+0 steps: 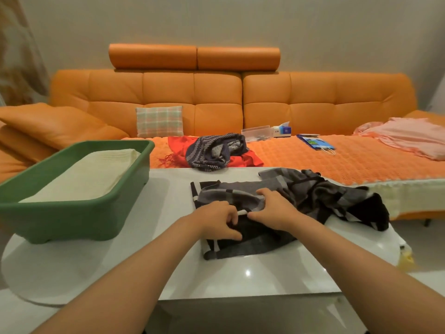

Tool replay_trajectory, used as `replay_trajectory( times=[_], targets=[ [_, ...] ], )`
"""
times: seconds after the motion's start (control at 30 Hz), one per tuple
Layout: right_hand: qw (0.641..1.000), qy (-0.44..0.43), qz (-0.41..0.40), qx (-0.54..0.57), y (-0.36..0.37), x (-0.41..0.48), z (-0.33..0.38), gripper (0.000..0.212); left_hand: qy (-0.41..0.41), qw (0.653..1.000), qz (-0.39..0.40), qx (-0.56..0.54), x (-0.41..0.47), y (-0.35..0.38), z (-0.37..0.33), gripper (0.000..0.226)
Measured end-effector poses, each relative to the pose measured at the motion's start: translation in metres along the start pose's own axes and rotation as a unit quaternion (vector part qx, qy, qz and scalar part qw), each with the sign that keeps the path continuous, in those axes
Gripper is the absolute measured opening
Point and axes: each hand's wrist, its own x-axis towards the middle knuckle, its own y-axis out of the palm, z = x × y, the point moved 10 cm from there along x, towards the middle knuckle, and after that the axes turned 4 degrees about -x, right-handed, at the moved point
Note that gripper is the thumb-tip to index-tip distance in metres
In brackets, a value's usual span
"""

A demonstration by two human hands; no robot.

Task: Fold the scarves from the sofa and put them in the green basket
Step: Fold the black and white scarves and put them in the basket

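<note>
Head view, grey plaid scarf (313, 194): lies part-folded on the white table (240, 273); its loose end is bunched toward the right.
Left hand (218, 219): fingers curled, pinching the scarf's near edge at a white stripe.
Right hand (274, 210): just beside the left; thumb and curled fingers grip the same fold.
Green basket (72, 208): stands on the table's left end and holds a folded cream scarf (84, 174).
Orange sofa (216, 92): behind the table; a navy striped scarf (212, 150) lies crumpled on a red scarf (178, 143).
Other sofa items: checked cushion (159, 121), tissue box (283, 130), blue paper bag (315, 142), pink cloth (407, 136).
</note>
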Motion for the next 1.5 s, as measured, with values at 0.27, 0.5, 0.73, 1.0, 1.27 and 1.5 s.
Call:
replay_trajectory(
  times=[0.27, 0.5, 0.73, 1.0, 1.27, 1.5],
  targets=[
    [0.999, 0.01, -0.051, -0.006, -0.013, -0.002, -0.001, 0.029, 0.036, 0.997, 0.018, 0.071, -0.03, -0.003, 0.0, 0.034],
    [0.994, 0.07, -0.069, 0.044, -0.031, -0.007, -0.016, 0.022, 0.089, 0.989, -0.024, 0.113, -0.049, -0.008, -0.018, 0.015],
    [0.984, 0.072, -0.086, -0.14, -0.04, -0.018, -0.021, 0.016, 0.001, 0.997, 0.033, -0.064, -0.058, -0.004, -0.007, 0.016],
    [0.961, -0.032, 0.006, -0.274, -0.01, -0.017, 0.01, 0.058, -0.035, 0.998, -0.051, -0.031, -0.039, -0.021, 0.012, 0.025],
    [0.948, -0.151, -0.032, -0.277, 0.036, 0.012, 0.064, 0.047, -0.102, 0.986, -0.133, -0.001, 0.0, -0.02, 0.055, 0.035],
    [0.976, 0.003, -0.188, -0.111, -0.019, 0.054, 0.028, 0.023, -0.131, 0.982, -0.133, 0.036, 0.025, -0.027, 0.077, 0.042]
  ],
)
